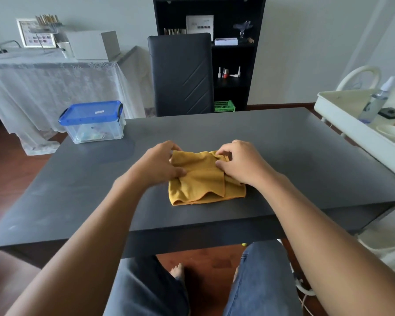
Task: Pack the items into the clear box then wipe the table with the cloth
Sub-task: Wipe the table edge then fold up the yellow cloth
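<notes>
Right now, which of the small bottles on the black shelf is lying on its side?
The white bottle at the right end of the row lies flat. The red nail polish bottle and the white ones beside it stand upright.

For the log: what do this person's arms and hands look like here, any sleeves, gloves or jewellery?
Both forearms are bare up to the frame edge, with no sleeves in view. The left hand and right hand wear no gloves, and no rings, watch or bracelets show on the visible fingers and wrists. No markings are visible. Below the table the person wears blue-grey jeans.
</notes>
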